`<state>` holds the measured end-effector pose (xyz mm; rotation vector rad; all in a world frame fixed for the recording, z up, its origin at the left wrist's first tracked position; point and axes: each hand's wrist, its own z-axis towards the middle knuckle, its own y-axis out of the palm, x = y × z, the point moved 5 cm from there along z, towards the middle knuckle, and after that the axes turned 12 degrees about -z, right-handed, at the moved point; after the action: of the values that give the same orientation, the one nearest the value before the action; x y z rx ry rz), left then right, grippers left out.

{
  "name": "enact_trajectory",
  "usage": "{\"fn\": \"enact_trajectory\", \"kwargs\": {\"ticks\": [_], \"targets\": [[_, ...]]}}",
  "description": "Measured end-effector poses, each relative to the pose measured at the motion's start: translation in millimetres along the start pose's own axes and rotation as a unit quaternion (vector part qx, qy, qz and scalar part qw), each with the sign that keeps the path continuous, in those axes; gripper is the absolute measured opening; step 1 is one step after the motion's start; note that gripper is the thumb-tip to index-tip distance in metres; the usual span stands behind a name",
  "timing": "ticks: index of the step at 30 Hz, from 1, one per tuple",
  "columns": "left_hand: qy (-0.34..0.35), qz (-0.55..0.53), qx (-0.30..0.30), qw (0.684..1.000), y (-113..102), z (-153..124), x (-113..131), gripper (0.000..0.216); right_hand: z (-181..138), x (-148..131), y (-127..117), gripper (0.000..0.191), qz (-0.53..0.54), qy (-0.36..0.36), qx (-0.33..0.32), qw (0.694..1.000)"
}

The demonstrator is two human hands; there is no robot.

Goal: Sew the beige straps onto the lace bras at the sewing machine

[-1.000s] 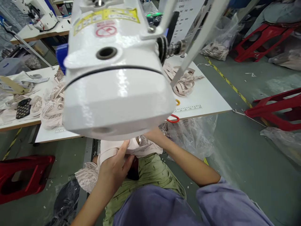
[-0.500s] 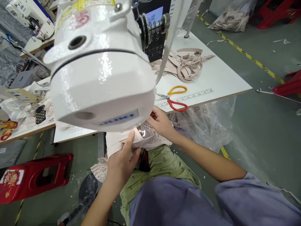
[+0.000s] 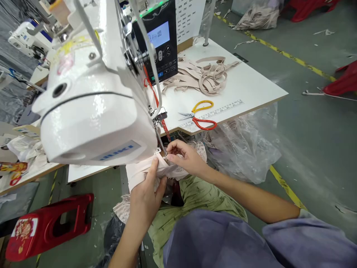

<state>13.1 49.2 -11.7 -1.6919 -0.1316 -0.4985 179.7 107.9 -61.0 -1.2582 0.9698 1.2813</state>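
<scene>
A pale pink lace bra (image 3: 135,172) lies at the arm of the white sewing machine (image 3: 92,128), partly hidden under its head. My left hand (image 3: 145,195) grips the bra's front edge, its forefinger stretched flat on the cloth and its thumb beside it. To the right of the needle area, my right hand (image 3: 191,160) is raised over the lace. Its fingers are curled towards the thumb in a pinch, close to a thin metal bar (image 3: 161,143). Whatever they hold, if anything, is too small to make out.
Scissors (image 3: 196,114) with yellow and red handles lie by a ruler strip (image 3: 227,108) on the white table (image 3: 259,87). Beige straps (image 3: 208,76) are heaped behind, beside a control panel (image 3: 158,44). A plastic bag (image 3: 245,145) hangs right; a red stool (image 3: 52,223) stands left.
The view has shifted, and the machine head appears further left. My right hand has come from behind the head and now shows fully, curled near the bar. My left hand stays on the bra.
</scene>
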Motion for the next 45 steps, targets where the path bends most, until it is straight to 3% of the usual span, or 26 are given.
{"fn": "enact_trajectory", "kwargs": {"ticks": [4, 8, 13, 16, 19, 21, 23, 25, 26, 28, 30, 32, 35, 38, 40, 43, 45], "targets": [[-0.004, -0.022, 0.006, 1.000, 3, -4, -1, 0.062, -4, -6, 0, 0.016, 0.002, -0.016, 0.000, 1.000], [-0.037, -0.050, 0.049, 0.997, 5, -11, -10, 0.088, -8, -6, -1, 0.016, -0.018, -0.024, 0.032, 0.999], [-0.045, -0.059, 0.058, 0.996, 18, -16, -10, 0.093, -14, -9, 3, 0.024, -0.120, -0.041, 0.042, 0.991], [0.011, -0.034, 0.105, 0.994, 38, -28, 8, 0.095, -29, -12, 5, 0.036, -0.193, -0.057, 0.030, 0.979], [0.117, -0.011, 0.146, 0.982, 64, -52, 40, 0.094, -51, -6, 3, 0.024, -0.171, -0.010, -0.010, 0.985], [0.141, -0.075, 0.102, 0.982, 78, -67, 55, 0.096, -65, -2, -4, 0.027, -0.114, 0.028, -0.022, 0.993], [0.114, -0.221, -0.002, 0.969, 85, -75, 58, 0.095, -77, -2, -16, 0.031, -0.078, 0.042, -0.020, 0.996], [0.085, -0.345, -0.074, 0.932, 79, -78, 55, 0.076, -84, -4, -27, 0.030, -0.075, 0.043, -0.027, 0.996], [0.084, -0.377, -0.073, 0.920, 70, -76, 52, 0.060, -87, -6, -31, 0.029, -0.079, 0.041, -0.041, 0.995], [0.115, -0.385, -0.013, 0.916, 45, -69, 47, 0.036, -90, -12, -36, 0.028, -0.089, 0.030, -0.073, 0.993], [0.161, -0.366, 0.040, 0.916, 23, -58, 47, 0.037, -91, -20, -38, 0.024, -0.105, 0.010, -0.100, 0.989], [0.207, -0.338, 0.025, 0.918, 11, -47, 53, 0.052, -91, -29, -37, 0.021, -0.130, -0.024, -0.122, 0.984], [0.244, -0.302, -0.048, 0.920, 9, -32, 59, 0.059, -93, -42, -33, 0.021, -0.193, -0.095, -0.150, 0.965], [0.250, -0.268, -0.044, 0.929, 12, -25, 52, 0.024, -97, -50, -33, 0.022, -0.302, -0.184, -0.145, 0.924], [0.306, -0.218, 0.008, 0.927, 13, -29, 48, 0.005, -100, -53, -34, 0.017, -0.381, -0.251, -0.110, 0.883], [0.424, -0.118, 0.127, 0.889, 12, -47, 48, 0.016, -108, -58, -35, 0.011, -0.434, -0.347, -0.046, 0.830], [0.459, -0.081, 0.186, 0.865, 11, -56, 48, 0.020, -112, -61, -33, 0.010, -0.434, -0.392, -0.014, 0.811]]}}
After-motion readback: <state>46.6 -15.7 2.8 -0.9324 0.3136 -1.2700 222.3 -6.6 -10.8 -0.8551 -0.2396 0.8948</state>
